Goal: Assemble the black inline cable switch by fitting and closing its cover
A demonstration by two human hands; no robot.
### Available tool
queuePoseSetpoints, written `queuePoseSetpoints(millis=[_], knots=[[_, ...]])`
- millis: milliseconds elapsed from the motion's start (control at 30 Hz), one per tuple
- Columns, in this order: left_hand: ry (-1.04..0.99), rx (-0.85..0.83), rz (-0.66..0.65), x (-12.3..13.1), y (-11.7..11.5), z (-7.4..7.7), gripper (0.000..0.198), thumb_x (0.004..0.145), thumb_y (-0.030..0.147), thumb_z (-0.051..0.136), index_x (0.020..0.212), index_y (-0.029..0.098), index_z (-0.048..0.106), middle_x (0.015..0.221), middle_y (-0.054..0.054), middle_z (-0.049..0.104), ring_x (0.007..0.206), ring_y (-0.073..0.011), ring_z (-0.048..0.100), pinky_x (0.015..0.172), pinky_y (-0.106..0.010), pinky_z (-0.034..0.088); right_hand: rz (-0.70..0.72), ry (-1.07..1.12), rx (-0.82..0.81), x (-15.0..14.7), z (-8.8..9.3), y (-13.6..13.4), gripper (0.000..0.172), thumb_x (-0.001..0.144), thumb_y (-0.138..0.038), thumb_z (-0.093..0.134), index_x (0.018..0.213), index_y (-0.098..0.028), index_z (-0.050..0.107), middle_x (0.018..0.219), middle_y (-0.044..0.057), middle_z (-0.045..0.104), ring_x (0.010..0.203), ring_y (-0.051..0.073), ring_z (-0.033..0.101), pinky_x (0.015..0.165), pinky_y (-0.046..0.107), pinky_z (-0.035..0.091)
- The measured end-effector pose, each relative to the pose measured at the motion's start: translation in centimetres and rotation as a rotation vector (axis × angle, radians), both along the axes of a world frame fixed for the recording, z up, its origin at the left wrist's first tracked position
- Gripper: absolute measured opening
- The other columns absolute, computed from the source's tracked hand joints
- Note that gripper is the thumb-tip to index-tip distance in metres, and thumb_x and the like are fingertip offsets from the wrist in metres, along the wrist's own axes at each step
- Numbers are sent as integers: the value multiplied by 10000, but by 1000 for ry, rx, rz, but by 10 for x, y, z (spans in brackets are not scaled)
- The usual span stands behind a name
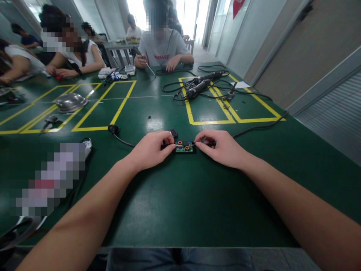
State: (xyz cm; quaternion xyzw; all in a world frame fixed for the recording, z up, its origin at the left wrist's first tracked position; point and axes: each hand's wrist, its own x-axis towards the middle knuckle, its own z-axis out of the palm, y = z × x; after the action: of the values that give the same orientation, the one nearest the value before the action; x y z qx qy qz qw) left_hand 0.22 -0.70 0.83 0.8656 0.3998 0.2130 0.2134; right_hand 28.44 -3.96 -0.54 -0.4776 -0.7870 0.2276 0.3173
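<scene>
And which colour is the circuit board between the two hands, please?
The circuit board is mostly green, best seen in the head view.

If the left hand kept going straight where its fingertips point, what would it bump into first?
Probably the small green circuit board, right beside the fingertips of the left hand. They may already be touching; this one view doesn't make that clear.
</scene>
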Motion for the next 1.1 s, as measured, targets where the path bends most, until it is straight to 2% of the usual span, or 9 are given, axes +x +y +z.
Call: queuePoseSetpoints(millis=[467, 633, 867, 1100], knots=[[-4, -15, 4, 1, 0, 3, 164, 1026, 348, 695, 962, 213, 763, 851, -27, 730, 788, -204, 674, 820, -361, 573, -40, 23, 30, 1, 0, 0, 214, 1010, -334, 667, 971, -228, 850, 933, 71, 855, 756, 222, 699, 762, 380, 598], [-73, -8, 10, -2, -2, 7, 157, 994, 304, 668, 1104, 210, 728, 917, -34, 750, 809, -204, 679, 808, -359, 573, -64, 42, 57, 2, 2, -1, 223, 1017, -348, 669, 976, -223, 849, 927, 78, 853, 769, 233, 721, 771, 392, 612], [-59, 1, -4, -7, -1, 9, 105, 962, 246, 628, 956, 200, 723, 835, -15, 700, 749, -181, 631, 783, -349, 543, -46, 23, 61, 3, 3, -2, 168, 980, -293, 704, 1003, -231, 858, 984, 84, 855, 820, 243, 741, 789, 401, 627], [-31, -42, -12, -9, 4, 4, 89, 937, 220, 664, 929, 199, 750, 816, -17, 724, 749, -181, 661, 762, -328, 532, 11, 11, 18, 6, -3, 1, 136, 965, -275, 739, 1001, -228, 862, 974, 73, 849, 818, 224, 737, 785, 372, 619]])
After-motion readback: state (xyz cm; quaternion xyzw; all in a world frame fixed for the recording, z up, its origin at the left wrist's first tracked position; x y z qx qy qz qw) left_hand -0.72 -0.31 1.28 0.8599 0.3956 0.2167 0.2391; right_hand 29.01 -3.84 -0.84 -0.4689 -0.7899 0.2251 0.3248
